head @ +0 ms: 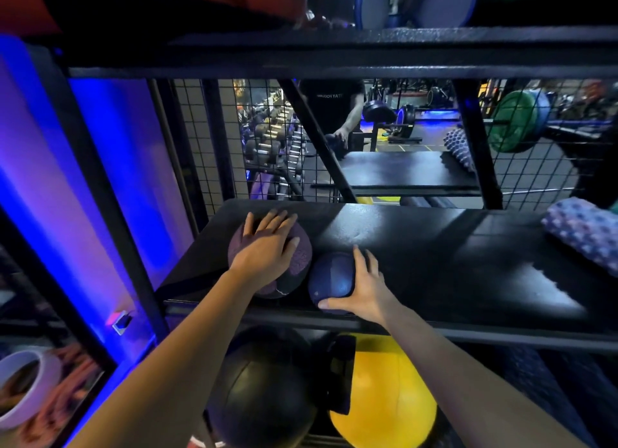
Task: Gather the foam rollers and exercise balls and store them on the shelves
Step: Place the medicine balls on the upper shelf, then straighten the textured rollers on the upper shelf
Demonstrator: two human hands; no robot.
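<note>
Though near the shelf edge (434,329), left grip (267,247) wide on purple ball (302,263), right grip (366,288) around blue ball (331,280).

The shelf (434,240) is glossy black; on it the larger ball (299,263) is dull purple with a fine crackled pattern, and the smaller ball (331,280) is dark blue with paler panels. The foam roller (582,233) is lilac and blue, covered in rows of bumps. Lower down are a black ball (264,390) and a yellow ball (384,397), and the wall (110,166) at left glows blue-violet.
</note>
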